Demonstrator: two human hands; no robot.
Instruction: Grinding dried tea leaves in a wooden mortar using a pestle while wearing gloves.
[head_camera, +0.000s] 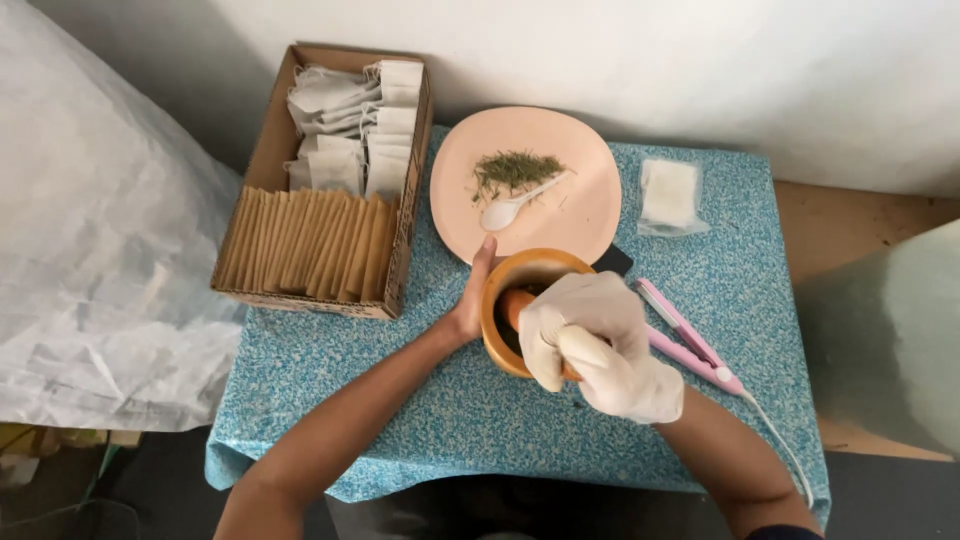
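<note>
My bare left hand (470, 305) cups the left wall of the wooden mortar (500, 300), which stands near the middle of the blue counter (330, 350), while my gloved right hand (600, 345) has its fingers (545, 345) closed around the pestle (517, 300) inside it. Just beyond lies a pink plate (580, 210) bearing dried herbs (515, 168) and a white spoon (510, 208). A cardboard box of sachets (325, 180) sits far left, a pink sealer (690, 340) right.
</note>
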